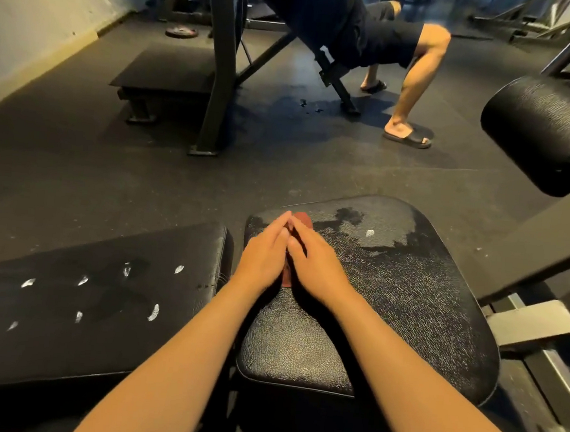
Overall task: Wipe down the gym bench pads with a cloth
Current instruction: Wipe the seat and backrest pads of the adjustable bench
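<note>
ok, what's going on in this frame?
A person presses both flat hands, left hand and right hand, side by side on a reddish-brown cloth lying on the black textured-leather seat pad. Wet streaks show on its far half. The black pad with white scuffs to the left has no hand on it.

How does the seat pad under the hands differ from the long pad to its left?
The seat pad has rounded corners; the long pad is squarer. The seat pad shows greyish speckles and dark patches; the long pad has small white marks. The left hand and right hand press a reddish cloth on the seat pad; the long pad is untouched. Both are black, leather-like.
</note>
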